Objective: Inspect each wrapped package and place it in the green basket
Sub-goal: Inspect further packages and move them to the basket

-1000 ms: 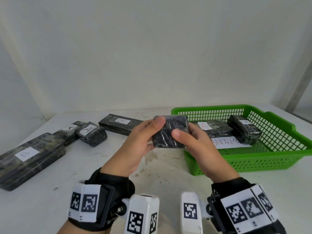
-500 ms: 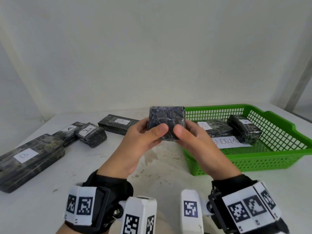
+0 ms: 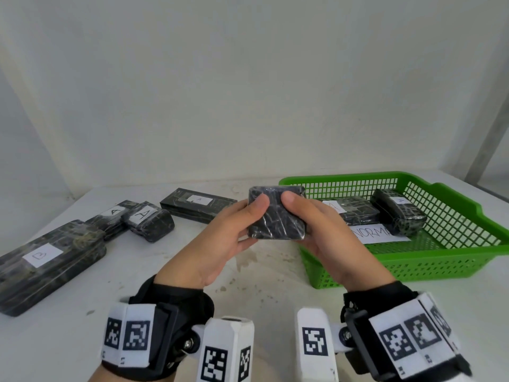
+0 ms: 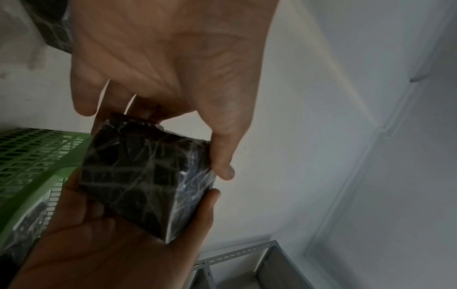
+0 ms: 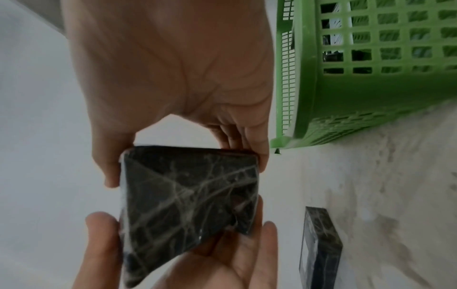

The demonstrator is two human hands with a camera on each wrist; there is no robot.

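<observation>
A small square package (image 3: 276,219) in black marbled wrap is held up over the table, just left of the green basket (image 3: 451,260). My left hand (image 3: 249,216) grips its left side with the thumb on the front face. My right hand (image 3: 301,213) grips the right side the same way, fingers behind. The face towards me shows no label. In the left wrist view the package (image 4: 141,181) sits between both hands, and likewise the package (image 5: 188,205) in the right wrist view. Two labelled packages (image 3: 355,213) (image 3: 396,213) lie in the basket.
A paper sheet (image 3: 377,234) reading NORMA lies on the basket floor. On the white table to the left are a large package marked B (image 3: 46,260), two marked A (image 3: 148,220) (image 3: 113,219), and a flat labelled one (image 3: 198,205). A white wall stands behind.
Both hands have turned the package over between them: from lying tilted, to standing upright, to now showing a broad face to me. My thumbs have shifted to its upper corners.
</observation>
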